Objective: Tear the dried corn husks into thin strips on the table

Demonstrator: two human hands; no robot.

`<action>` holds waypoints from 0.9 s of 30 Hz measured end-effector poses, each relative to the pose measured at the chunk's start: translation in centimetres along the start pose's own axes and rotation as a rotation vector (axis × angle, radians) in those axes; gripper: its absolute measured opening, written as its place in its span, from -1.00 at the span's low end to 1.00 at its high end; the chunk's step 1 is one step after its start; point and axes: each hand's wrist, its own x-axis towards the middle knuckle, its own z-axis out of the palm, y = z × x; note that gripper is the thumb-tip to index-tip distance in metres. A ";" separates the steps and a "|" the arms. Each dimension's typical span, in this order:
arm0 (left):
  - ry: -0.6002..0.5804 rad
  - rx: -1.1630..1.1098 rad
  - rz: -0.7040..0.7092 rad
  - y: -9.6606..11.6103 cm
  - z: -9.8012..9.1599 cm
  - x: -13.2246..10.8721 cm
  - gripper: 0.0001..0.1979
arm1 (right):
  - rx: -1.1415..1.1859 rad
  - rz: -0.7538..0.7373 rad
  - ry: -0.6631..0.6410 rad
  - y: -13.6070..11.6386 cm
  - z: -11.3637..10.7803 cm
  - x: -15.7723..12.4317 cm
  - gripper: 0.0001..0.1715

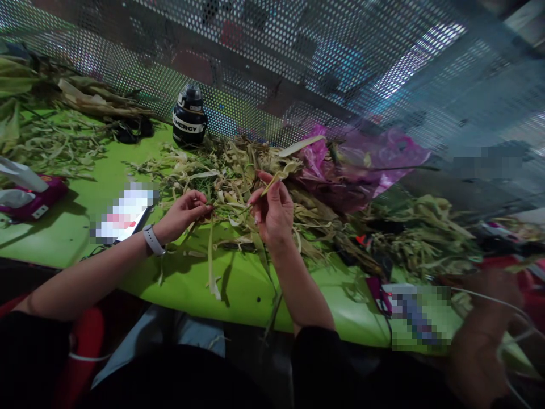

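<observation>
My left hand (184, 215), with a white band at the wrist, is closed in a pinch at its fingertips. A narrow pale-green leaf strip (211, 258) hangs down from the pinch over the table. To its right, my right hand (276, 218) is raised, thumb and fingers closed on a yellowish leaf strip (279, 179) whose wider, curled end sticks up to the right. A thin green stem seems to run between both hands. Behind and under them spreads a tangled pile of dry leaf strips (225, 176), which hides part of what my fingers touch.
On the green table (238, 278) are a black bottle (189, 116), a lit phone (125, 213), a tissue box (32, 196) and a pink plastic bag (361, 165). A perforated metal screen (272, 68) stands behind. At right, another person's arm (483, 335) reaches in near more leaves.
</observation>
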 end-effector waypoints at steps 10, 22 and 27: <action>0.052 -0.159 -0.020 0.4 0.2 0.1 -0.66 | -0.369 0.169 -0.312 0.1 0.2 -0.3 -0.56; 0.036 -0.129 -0.028 0.6 0.5 0.0 -0.65 | -0.523 0.062 -0.381 1.9 0.1 -0.5 -0.60; 0.035 -0.098 -0.013 0.5 0.4 0.0 -0.65 | -0.709 -0.048 -0.433 1.7 0.4 -0.8 -0.64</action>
